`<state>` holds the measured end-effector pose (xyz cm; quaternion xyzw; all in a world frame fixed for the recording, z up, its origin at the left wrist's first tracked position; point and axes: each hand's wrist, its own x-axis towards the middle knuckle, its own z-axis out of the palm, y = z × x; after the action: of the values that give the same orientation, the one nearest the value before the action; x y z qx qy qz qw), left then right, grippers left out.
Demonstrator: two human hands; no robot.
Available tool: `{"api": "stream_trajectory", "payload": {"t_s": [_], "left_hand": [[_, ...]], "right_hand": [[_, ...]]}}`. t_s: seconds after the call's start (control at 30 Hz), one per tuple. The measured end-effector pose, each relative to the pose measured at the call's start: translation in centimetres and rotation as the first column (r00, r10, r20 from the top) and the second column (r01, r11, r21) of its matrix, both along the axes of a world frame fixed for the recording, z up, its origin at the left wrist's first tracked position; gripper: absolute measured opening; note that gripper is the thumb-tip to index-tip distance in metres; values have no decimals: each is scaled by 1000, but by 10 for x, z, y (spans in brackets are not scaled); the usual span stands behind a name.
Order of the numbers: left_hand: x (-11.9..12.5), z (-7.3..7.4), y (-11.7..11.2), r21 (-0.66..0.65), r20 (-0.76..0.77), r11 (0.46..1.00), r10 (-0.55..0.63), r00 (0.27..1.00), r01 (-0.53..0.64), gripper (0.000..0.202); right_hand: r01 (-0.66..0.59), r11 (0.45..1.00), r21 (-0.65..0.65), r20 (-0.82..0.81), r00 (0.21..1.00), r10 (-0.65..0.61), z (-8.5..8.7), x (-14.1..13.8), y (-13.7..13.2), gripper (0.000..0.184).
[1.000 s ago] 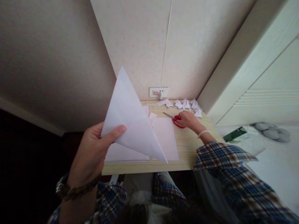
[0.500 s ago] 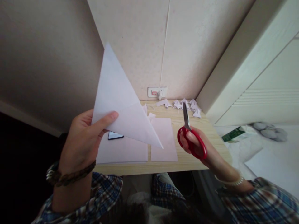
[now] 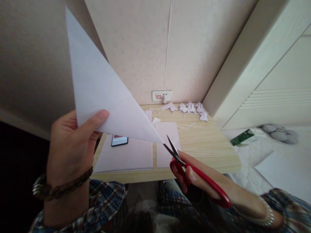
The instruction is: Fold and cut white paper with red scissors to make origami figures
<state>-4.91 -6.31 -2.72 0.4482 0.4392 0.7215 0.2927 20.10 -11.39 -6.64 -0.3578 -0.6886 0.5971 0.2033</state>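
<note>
Hanging in the air above the left half of the table (image 3: 204, 145), the folded white paper (image 3: 102, 87) pokes its top point up across the wall (image 3: 136, 42), its left edge out past the tabletop. Pale wood shows to the right of the loose sheet (image 3: 166, 132), the wall rises straight from the back edge, and the right hand (image 3: 200, 183) crosses the front edge in this view. Now the count: two hands, one pair of red-handled scissors (image 3: 178, 158), one phone (image 3: 120, 141) partly covered by the folded paper and lying on one paper stack (image 3: 131, 157), one loose sheet beside that, and four pleated paper shapes (image 3: 190, 106) that I can make out near the back right corner, paper scraps (image 3: 156, 121) to their left. And look at that paper: a long, smooth triangle, faint crease across the middle, narrowing to a sharp lower right tip. The left hand (image 3: 70, 145) pinches it, thumb flat on the near face; the right has fingers and thumb in the scissor loops, blades parted right at the tip. Whether steel touches paper, I can't tell!
</note>
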Motion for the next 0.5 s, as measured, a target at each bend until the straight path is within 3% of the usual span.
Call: {"api": "stream_trajectory", "payload": {"t_s": [0.17,0.5], "left_hand": [[3,1,-5,11,6,1000,22,1000,-22,10],[6,1,-8,47,10,998,41,999,-42,13]], "right_hand": [[198,975,102,119,971,-209,22,-12,1,59],[266,939,219,158,940,-303,34,-20,-1,64]]}}
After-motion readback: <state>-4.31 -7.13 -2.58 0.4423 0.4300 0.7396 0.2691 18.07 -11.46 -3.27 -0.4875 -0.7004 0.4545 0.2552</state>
